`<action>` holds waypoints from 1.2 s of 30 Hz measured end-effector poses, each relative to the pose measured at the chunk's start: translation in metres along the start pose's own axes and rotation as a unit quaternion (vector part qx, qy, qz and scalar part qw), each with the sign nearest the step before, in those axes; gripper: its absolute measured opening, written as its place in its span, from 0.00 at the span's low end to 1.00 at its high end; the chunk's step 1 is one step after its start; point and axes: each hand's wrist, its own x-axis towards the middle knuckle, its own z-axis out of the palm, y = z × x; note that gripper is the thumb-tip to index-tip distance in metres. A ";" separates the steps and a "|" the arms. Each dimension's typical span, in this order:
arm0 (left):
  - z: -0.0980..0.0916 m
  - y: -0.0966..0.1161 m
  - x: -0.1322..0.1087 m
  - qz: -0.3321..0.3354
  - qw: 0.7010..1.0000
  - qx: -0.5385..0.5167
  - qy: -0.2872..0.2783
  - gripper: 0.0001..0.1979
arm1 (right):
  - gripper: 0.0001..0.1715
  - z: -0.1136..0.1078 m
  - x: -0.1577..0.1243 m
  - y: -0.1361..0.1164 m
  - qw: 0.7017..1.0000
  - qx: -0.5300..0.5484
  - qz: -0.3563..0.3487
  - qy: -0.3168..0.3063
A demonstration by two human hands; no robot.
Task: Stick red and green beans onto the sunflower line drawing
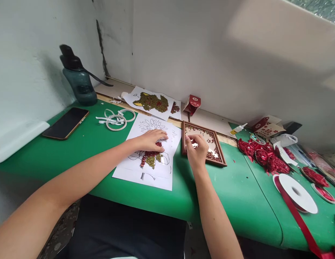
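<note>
A white sheet of paper point(156, 181) with a black line drawing of flowers lies on the green table. Red and green beans point(150, 159) fill part of the drawing. My left hand point(152, 140) rests on the sheet just above the beans, fingers apart, partly covering them. To the right sits a brown wooden frame-like tray point(223, 158) with small red beans scattered in it. Over its left edge is my right hand point(197, 148), thumb and forefinger pinched together. Whatever the pinch holds is too small to name.
Behind lies a bean picture point(153, 102) on paper, near a small red box point(193, 103). At left are white rings point(116, 122), a phone point(66, 123) and a bottle point(80, 84). At right are a glue bottle point(238, 128), red ribbon flowers point(264, 156) and a ribbon spool point(298, 193).
</note>
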 end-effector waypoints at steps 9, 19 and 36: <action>-0.001 -0.001 -0.002 0.004 1.000 0.015 -0.008 0.31 | 0.17 -0.034 0.017 0.063 0.979 -0.125 0.153 -0.050; -0.002 -0.007 -0.003 0.027 0.999 0.010 -0.016 0.30 | 0.12 -0.036 0.016 0.058 0.948 -0.186 0.214 -0.148; -0.003 -0.012 -0.002 0.058 0.998 0.012 0.004 0.26 | 0.08 -0.002 0.001 0.022 0.995 -0.062 0.022 -0.079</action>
